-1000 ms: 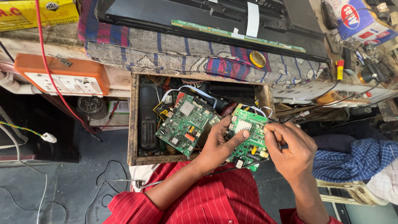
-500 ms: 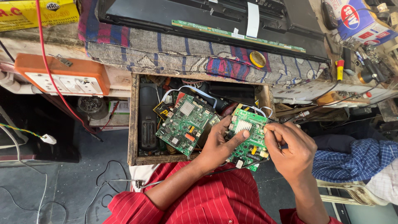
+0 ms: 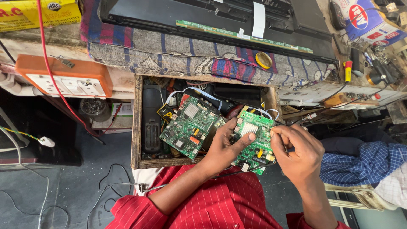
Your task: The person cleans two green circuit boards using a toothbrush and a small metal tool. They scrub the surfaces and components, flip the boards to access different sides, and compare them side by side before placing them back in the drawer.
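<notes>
While my left hand (image 3: pixel 222 146) grips the green circuit board (image 3: pixel 254 142) from below, thumb laid across its silver heatsink, the board sits tilted over the front-right corner of the open wooden drawer (image 3: pixel 136 127). Fingers of the left hand are curled shut around the board edge. My right hand (image 3: pixel 299 152) is closed to a pinch at the board's right edge; what it pinches is too small to tell, poss. a wire or connector. A 2nd green board (image 3: pixel 188 127) lies in the drawer, just left of the held one. Step in hand, as I judge it: inspecting/working the board's right edge. Next move prob. needs a steady left grip while the right-hand pinch works at the edge.
</notes>
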